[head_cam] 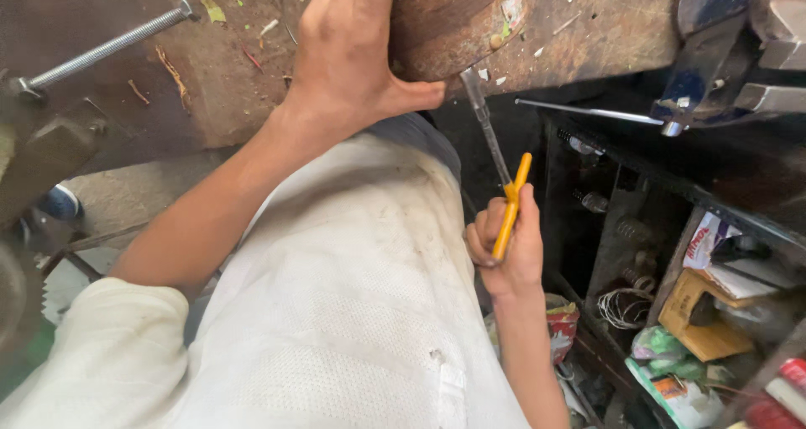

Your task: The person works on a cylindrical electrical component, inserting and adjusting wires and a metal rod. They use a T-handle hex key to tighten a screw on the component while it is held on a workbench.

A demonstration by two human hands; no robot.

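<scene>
Left hand: the left hand (348, 55) lies flat and spread, holding nothing, palm down on the rusty round metal piece (449, 18) at the near edge of the table (218, 85); the thumb runs along that edge.
Right hand: the right hand (504, 248) is closed around the yellow handle of a screwdriver (504, 190), below the table edge and in front of the body.
Screwdriver: its metal shaft slants up and left, the tip touching or just beside the underside of the round piece; which one I cannot tell.
Table edge: a dark gap opens beneath it, right of the white shirt (336, 311).
Right side: a blue vise (714, 51) overhangs a shelf (697, 311) crowded with boxes and packets, near the right hand.
Left side: a threaded rod (105, 47) lies on the table, well apart from the left hand.
</scene>
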